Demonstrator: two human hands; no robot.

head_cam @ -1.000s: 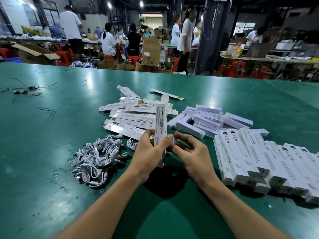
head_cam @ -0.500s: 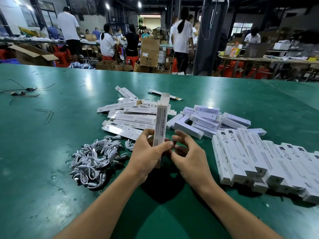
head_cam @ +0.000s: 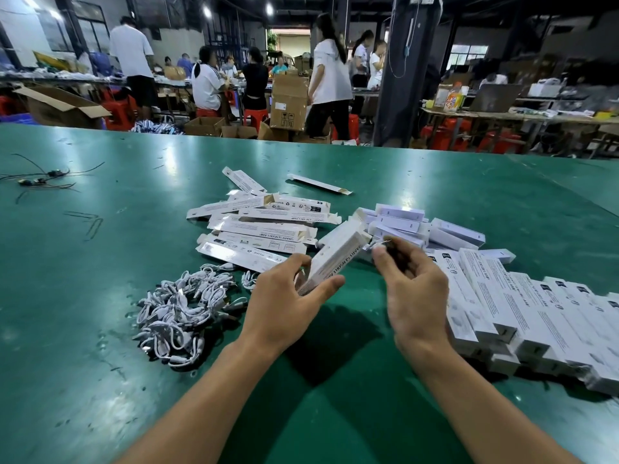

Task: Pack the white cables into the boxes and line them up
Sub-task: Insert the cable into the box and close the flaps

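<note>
Green table (head_cam: 100,296); box (head_cam: 335,259) in left hand (head_cam: 284,306) now tilted, no longer upright.

White boxes (head_cam: 536,316) with black print, white cables (head_cam: 181,306), green table (head_cam: 100,329).

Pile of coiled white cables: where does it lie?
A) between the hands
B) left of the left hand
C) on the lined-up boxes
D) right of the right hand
B: the pile of coiled white cables sits on the green table, left of the left hand.
</note>
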